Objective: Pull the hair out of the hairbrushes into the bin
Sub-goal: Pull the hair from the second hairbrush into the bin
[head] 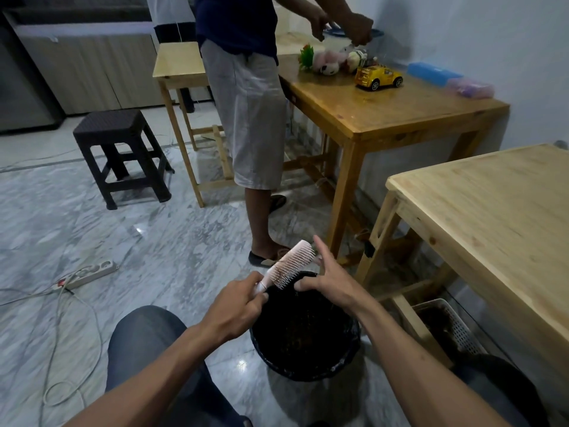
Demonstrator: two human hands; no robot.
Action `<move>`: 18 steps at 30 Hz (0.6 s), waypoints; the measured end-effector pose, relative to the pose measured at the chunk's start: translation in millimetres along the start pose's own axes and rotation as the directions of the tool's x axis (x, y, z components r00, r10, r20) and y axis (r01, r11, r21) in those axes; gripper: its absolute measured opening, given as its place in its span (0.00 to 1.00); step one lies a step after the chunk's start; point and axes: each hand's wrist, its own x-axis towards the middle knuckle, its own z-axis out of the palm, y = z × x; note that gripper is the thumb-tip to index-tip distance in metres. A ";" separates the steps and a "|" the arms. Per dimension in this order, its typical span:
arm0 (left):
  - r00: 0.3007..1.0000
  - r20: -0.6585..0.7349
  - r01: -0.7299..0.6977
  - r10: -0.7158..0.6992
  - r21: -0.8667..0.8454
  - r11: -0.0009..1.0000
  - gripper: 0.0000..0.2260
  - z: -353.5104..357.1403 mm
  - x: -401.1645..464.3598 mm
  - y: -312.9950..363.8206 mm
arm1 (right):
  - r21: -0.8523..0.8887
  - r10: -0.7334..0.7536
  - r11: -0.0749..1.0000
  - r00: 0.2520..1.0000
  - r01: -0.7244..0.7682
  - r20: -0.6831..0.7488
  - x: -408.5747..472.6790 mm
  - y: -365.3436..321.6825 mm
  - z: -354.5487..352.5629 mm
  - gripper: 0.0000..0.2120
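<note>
My left hand (pixel 238 305) grips the pink hairbrush (pixel 289 265) over the bin (pixel 304 369) at 6 o'clock; my right hand (pixel 328 280) pinches its bristles. Hair already fills the bin; more pulling likely remains.

grey marble floor (pixel 129 229) carries a black bin (pixel 304 340) directly below the fingers (pixel 303 285), a white basket (pixel 452 328) right of them, and a power strip (pixel 92 272), perhaps plugged in, far left.
</note>
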 end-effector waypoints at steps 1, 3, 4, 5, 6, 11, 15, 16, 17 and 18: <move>1.000 0.025 -0.014 0.014 -0.013 1.000 0.04 -1.5 0.3 -0.2 | 0.035 -0.027 0.999 0.999 0.026 0.030 -0.7 -1.8 -0.1 0.59; 0.996 0.069 -0.045 0.050 -0.074 0.996 0.03 -4.6 0.0 1.9 | 0.154 -0.086 0.986 0.992 0.071 0.092 -0.8 -1.1 -0.8 0.53; 0.995 0.078 -0.057 0.066 -0.116 0.992 0.03 -6.2 -0.5 3.4 | 0.222 -0.115 0.971 0.985 0.084 0.129 -1.9 -1.4 -0.8 0.43; 0.994 0.079 -0.060 0.073 -0.155 0.986 0.03 -7.8 -1.0 4.2 | 0.250 -0.126 0.965 0.978 0.082 0.164 -2.8 -1.1 0.0 0.33; 0.995 0.075 -0.057 0.071 -0.181 0.982 0.03 -9.4 -1.2 4.1 | 0.246 -0.124 0.966 0.975 0.076 0.183 -2.8 -0.1 1.9 0.25; 0.999 0.036 0.010 -0.008 -0.071 0.997 0.01 -11.8 2.4 -2.7 | 0.259 -0.050 0.965 0.999 0.046 0.008 0.0 11.4 11.5 0.22; 0.990 -0.043 0.142 -0.137 0.138 0.980 0.03 -7.5 5.9 -12.4 | 0.386 0.041 0.920 0.960 0.072 -0.276 -2.8 0.0 1.0 0.21; 0.984 -0.063 0.175 -0.166 0.163 0.971 0.03 -6.3 6.1 -14.9 | 0.396 0.060 0.915 0.939 0.083 -0.337 -4.0 -3.3 -2.5 0.21; 0.978 -0.082 0.202 -0.190 0.176 0.963 0.03 -5.4 6.1 -17.0 | 0.400 0.083 0.913 0.918 0.086 -0.387 -4.5 -4.9 -6.0 0.21; 0.974 -0.100 0.219 -0.204 0.182 0.959 0.04 -4.4 5.7 -18.8 | 0.404 0.110 0.911 0.900 0.078 -0.421 -6.1 -6.8 -8.6 0.20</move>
